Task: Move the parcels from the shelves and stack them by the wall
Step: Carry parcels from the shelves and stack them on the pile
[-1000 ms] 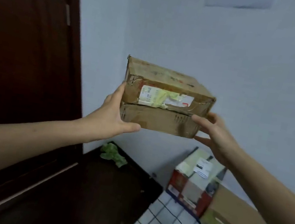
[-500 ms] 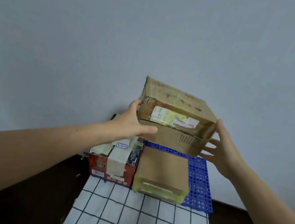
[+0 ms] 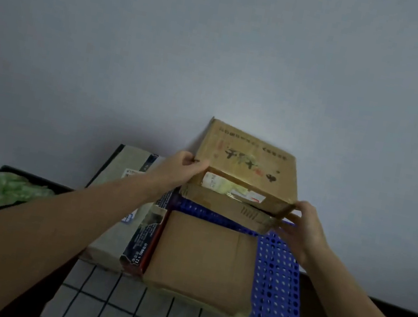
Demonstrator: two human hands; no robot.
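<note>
Currently: worn brown cardboard parcel (image 3: 245,170) gripped at opposite ends, left hand (image 3: 180,170) and right hand (image 3: 304,228) apart; it hangs low over blue perforated plastic pallet (image 3: 279,277) by pale wall (image 3: 221,48), presumably for level set-down.

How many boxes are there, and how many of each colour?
Brown boxes: 2 (held brown box, plain brown box)
Printed boxes: 1 (grey and red box)
Total: 3
</note>
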